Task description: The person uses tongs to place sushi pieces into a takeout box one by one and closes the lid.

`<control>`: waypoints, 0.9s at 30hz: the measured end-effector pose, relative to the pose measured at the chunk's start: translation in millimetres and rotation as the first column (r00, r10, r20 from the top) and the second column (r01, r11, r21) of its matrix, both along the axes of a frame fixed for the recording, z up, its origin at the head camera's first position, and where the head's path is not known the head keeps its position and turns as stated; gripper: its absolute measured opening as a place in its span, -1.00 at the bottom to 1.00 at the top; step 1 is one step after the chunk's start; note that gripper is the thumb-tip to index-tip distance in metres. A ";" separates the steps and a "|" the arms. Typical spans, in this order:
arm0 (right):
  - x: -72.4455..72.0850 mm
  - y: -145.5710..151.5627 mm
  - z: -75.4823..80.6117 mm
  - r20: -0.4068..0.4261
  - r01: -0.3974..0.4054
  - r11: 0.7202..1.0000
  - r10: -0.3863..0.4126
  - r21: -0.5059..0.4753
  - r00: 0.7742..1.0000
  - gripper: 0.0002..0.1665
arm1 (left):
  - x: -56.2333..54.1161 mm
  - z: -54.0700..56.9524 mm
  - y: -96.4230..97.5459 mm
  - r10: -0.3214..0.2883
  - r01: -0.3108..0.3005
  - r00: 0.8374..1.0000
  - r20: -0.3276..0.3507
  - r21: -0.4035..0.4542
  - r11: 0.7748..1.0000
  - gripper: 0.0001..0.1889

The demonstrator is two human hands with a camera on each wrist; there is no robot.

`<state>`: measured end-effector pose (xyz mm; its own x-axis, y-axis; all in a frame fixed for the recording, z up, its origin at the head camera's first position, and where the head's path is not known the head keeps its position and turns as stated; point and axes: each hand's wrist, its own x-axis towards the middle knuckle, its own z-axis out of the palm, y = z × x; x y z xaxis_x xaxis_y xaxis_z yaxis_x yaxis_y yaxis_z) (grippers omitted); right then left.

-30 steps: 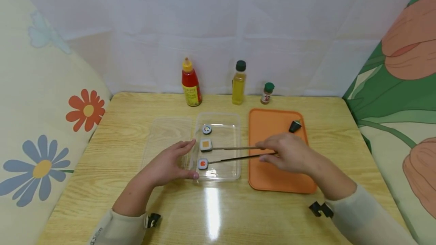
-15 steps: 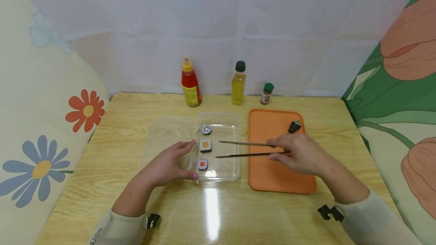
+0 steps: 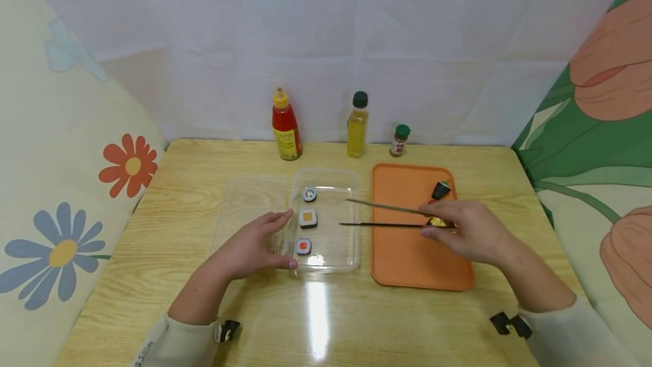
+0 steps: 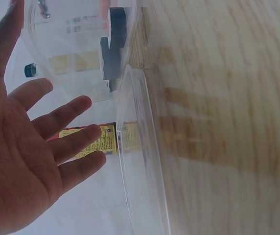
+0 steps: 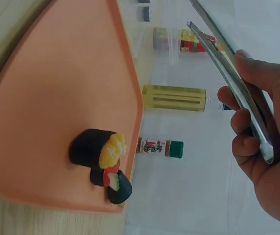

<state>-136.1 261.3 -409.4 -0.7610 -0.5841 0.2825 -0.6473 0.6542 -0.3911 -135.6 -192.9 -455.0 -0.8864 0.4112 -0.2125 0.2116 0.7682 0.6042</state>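
My right hand (image 3: pixel 471 231) holds metal tongs (image 3: pixel 384 224) over the orange tray (image 3: pixel 404 265), their tips spread and nothing between them. In the right wrist view, a black-wrapped sushi piece with yellow topping (image 5: pixel 92 148) sits on the tray, beside a red-topped piece (image 5: pixel 111 169) and a cone-shaped hand roll (image 5: pixel 120 190). My left hand (image 3: pixel 249 247) has its fingers spread at the left side of a clear plastic container (image 3: pixel 338 237). Inside stand a round sushi roll (image 3: pixel 309 194), a square one with a yellow centre (image 3: pixel 308 218) and one with an orange centre (image 3: pixel 303 246), in a column.
A clear lid (image 3: pixel 254 197) lies left of the container, partly under my left hand. Along the back stand a red sauce bottle (image 3: pixel 286 132), an oil bottle (image 3: pixel 357 132) and a small green-capped spice jar (image 3: pixel 399 143). A white cloth (image 3: pixel 305 27) hangs behind.
My right hand has drawn the tongs rightward, away from the sushi with the yellow and orange centres, to above the tray. My left hand and the sushi in the container have stayed put.
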 end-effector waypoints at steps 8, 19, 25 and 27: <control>2.5 14.2 2.1 -0.006 0.007 0.999 -0.007 -0.035 1.000 -0.49 | 0.0 0.0 0.1 -0.005 0.005 1.000 -0.012 0.002 1.000 0.18; 2.9 35.0 1.7 -0.017 0.075 0.997 -0.076 -0.021 0.997 -0.52 | -0.6 -2.7 -1.7 0.000 0.000 1.000 -0.005 0.014 1.000 0.19; 3.4 43.2 0.3 -0.056 0.097 0.995 -0.098 -0.026 0.994 -0.51 | -0.4 -1.3 -1.3 -0.003 0.003 1.000 -0.002 0.009 1.000 0.19; 4.0 45.9 -0.1 -0.064 0.105 0.994 -0.106 -0.025 0.992 -0.49 | -0.3 -0.5 -0.9 -0.002 0.002 1.000 0.000 0.009 1.000 0.19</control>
